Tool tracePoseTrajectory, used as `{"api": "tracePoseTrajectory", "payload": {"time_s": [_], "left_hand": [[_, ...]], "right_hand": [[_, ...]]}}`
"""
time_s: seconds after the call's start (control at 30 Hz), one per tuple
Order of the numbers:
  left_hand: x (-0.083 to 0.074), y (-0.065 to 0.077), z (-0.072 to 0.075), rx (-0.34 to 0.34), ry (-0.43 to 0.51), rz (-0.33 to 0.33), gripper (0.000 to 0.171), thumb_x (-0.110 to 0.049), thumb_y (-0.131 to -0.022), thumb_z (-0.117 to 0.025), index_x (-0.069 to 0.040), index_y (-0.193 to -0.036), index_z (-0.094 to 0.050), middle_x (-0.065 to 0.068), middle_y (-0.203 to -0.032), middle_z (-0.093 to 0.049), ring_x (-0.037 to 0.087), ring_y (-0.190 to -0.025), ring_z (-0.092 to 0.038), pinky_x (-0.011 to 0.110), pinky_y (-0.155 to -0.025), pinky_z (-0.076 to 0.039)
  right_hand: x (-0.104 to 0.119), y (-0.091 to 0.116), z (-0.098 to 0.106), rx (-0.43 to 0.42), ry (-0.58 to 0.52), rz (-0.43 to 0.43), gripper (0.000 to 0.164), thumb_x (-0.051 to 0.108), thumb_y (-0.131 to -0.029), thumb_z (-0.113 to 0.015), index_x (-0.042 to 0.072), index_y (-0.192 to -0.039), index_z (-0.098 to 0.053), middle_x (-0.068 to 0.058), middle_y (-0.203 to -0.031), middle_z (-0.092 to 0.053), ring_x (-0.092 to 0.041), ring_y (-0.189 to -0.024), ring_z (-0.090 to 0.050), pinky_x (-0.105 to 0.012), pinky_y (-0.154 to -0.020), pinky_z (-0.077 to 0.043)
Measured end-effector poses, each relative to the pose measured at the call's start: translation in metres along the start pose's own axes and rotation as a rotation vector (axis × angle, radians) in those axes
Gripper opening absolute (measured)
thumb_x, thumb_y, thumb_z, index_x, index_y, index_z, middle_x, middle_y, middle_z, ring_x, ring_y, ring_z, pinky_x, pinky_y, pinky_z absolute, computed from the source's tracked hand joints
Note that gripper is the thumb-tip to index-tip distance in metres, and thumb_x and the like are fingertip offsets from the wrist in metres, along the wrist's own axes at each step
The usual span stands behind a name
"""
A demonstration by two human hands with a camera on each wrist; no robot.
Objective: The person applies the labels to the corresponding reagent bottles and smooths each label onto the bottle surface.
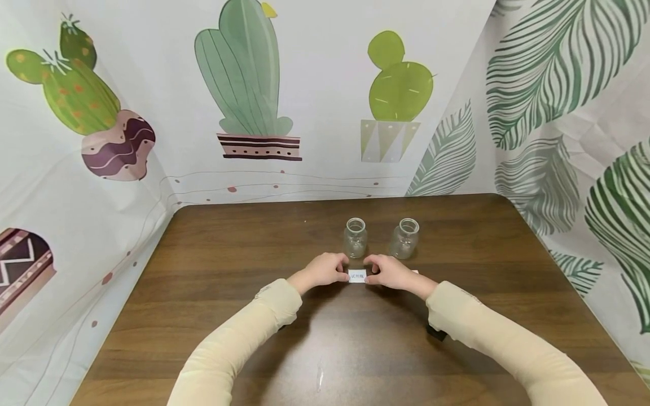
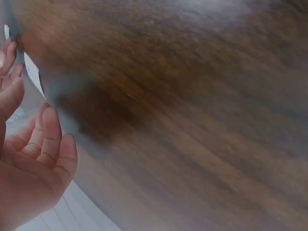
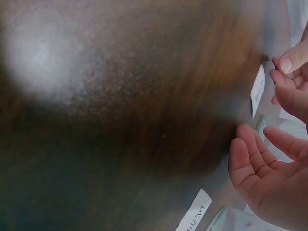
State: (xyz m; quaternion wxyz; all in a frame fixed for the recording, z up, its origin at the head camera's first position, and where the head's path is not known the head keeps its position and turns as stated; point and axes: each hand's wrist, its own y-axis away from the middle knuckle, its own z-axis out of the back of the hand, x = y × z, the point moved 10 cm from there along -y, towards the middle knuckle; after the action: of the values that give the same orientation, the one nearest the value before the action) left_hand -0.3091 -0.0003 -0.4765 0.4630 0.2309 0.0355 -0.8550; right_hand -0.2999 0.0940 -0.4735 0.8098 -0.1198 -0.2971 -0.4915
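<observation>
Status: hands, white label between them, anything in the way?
Left hand and right hand flank white label, contact unclear. Label in front of left glass jar. No obstruction seen between hands and label.

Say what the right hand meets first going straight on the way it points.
Most likely the white card, with the left hand just beyond it, though the gap is hard to judge.

sleeves (image 1: 228, 338) cut off, second label (image 1: 416, 272) mostly hidden
</observation>
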Motion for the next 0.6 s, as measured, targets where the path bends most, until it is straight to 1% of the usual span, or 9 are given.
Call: {"api": "tracePoseTrajectory", "payload": {"time_s": [0.13,0.27,0.43,0.6], "left_hand": [[-0.0003,-0.0046,-0.0055,0.005,-0.058,0.022,0.036,-0.031,-0.074,-0.067,-0.011,-0.102,-0.057,-0.004,-0.076,-0.062,0.008,-0.069,-0.055,0.022,-0.061,-0.041],[0.0008,-0.0066,-0.0069,-0.011,-0.101,0.045,0.033,-0.032,-0.073,-0.068,-0.012,-0.098,-0.057,-0.004,-0.076,-0.060,0.008,-0.068,-0.053,0.022,-0.058,-0.039],[0.0013,-0.0076,-0.0071,-0.024,-0.116,0.063,0.031,-0.030,-0.073,-0.068,-0.012,-0.095,-0.056,-0.004,-0.075,-0.060,0.009,-0.067,-0.054,0.022,-0.057,-0.039],[0.0012,-0.0088,-0.0085,-0.023,-0.117,0.065,0.026,-0.028,-0.073,-0.068,-0.012,-0.091,-0.056,-0.004,-0.073,-0.061,0.010,-0.066,-0.054,0.023,-0.055,-0.039]], "right_hand": [[-0.0028,-0.0036,-0.0032,0.007,0.020,-0.026,0.038,0.018,-0.071,-0.071,0.002,-0.103,-0.058,-0.009,-0.078,-0.057,-0.015,-0.067,-0.049,-0.027,-0.061,-0.040],[-0.0001,-0.0060,-0.0046,-0.002,0.066,-0.011,0.034,0.018,-0.069,-0.072,0.004,-0.096,-0.059,-0.006,-0.072,-0.055,-0.014,-0.064,-0.046,-0.026,-0.058,-0.037],[0.0019,-0.0078,-0.0053,-0.015,0.119,-0.015,0.029,0.020,-0.068,-0.072,0.007,-0.091,-0.058,-0.001,-0.066,-0.050,-0.012,-0.060,-0.044,-0.024,-0.053,-0.034],[0.0013,-0.0089,-0.0058,-0.024,0.150,-0.038,0.027,0.020,-0.068,-0.071,0.010,-0.087,-0.055,0.001,-0.065,-0.047,-0.012,-0.058,-0.042,-0.024,-0.051,-0.032]]}}
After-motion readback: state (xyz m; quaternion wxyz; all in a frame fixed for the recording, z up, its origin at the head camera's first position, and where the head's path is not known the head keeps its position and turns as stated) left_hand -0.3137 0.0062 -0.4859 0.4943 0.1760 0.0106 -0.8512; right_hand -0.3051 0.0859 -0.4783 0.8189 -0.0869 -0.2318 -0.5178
